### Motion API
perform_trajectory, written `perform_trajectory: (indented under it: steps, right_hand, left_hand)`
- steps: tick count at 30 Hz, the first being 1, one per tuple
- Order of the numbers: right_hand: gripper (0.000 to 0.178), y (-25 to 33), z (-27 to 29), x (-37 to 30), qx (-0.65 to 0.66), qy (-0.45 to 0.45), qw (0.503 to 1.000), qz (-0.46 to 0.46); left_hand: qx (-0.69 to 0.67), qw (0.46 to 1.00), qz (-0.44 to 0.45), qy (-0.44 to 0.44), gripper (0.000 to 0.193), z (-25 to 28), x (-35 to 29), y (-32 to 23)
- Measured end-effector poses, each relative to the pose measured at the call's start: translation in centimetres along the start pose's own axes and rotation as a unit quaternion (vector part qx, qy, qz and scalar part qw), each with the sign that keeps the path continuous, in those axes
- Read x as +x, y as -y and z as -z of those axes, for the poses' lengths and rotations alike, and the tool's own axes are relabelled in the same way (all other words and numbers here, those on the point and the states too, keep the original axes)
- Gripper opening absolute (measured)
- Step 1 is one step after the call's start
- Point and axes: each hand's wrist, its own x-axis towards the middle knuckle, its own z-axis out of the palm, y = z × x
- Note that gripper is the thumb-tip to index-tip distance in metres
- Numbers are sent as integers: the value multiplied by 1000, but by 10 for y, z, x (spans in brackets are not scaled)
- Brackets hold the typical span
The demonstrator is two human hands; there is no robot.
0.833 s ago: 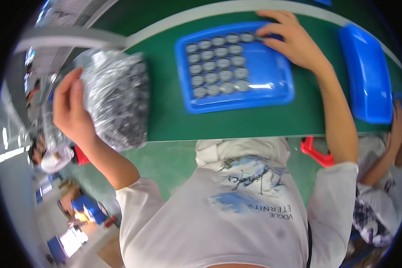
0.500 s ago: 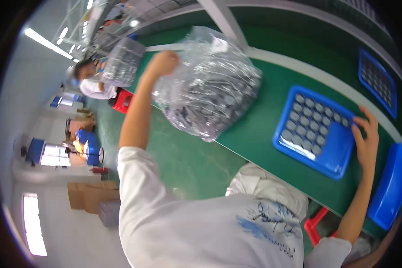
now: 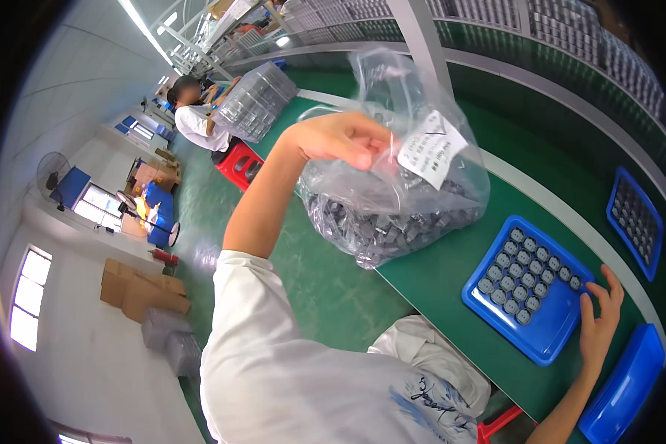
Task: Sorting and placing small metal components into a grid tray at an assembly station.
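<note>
My left hand [image 3: 342, 138] is raised and grips the upper part of a clear plastic bag [image 3: 399, 200] full of small grey parts, with a white paper label on its side. The bag hangs over the near edge of the green workbench [image 3: 451, 266]. My right hand [image 3: 598, 320] rests on the right edge of a blue tray [image 3: 542, 331] whose pockets hold several round grey parts. The fingers are spread on the tray rim and hold nothing.
A second blue tray [image 3: 635, 216] with parts lies farther right, and an empty blue tray [image 3: 623, 388] sits by my right arm. Another person [image 3: 194, 118] sits at the bench's far end beside a stack of clear trays [image 3: 255, 103]. Cardboard boxes [image 3: 142, 292] stand on the floor.
The view has swung left and tilted. My left hand has kept the bag and lifted it higher over the bench edge. My right hand stays at the blue tray.
</note>
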Motion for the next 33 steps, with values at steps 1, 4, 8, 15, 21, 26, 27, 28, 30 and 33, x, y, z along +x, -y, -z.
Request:
perform_trajectory:
  steps: [1,4,8,15,21,26,27,28,30,33]
  right_hand:
    - [13,-1,1,0,1,2,1000,0]
    - [14,-2,5,1,16,4,1000,0]
    - [16,3,4,2,26,14,1000,-9]
    - [17,-2,8,0,39,3,999,-21]
    - [20,-6,11,-1,68,21,996,-50]
    - [19,-11,11,0,76,24,994,-74]
    - [19,-10,10,0,80,18,993,-81]
    - [19,-10,10,1,84,22,993,-76]
    - [18,-12,10,1,78,29,993,-89]
    - [19,-16,8,1,85,34,991,-97]
  left_hand:
    - [-158,983,-94,23,71,-7,4,1]
    - [25,991,15,-133,54,-33,11,18]
    - [380,893,207,-123,52,-37,44,47]
    - [351,893,201,-197,71,-52,45,32]
    - [461,836,1,-298,89,-75,40,102]
    - [234,914,77,-324,73,-83,22,95]
    - [433,862,72,-252,61,-82,20,102]
    - [279,911,72,-295,60,-86,18,125]
    - [366,897,51,-242,61,-75,41,123]
    - [535,812,-14,-233,71,-60,79,142]
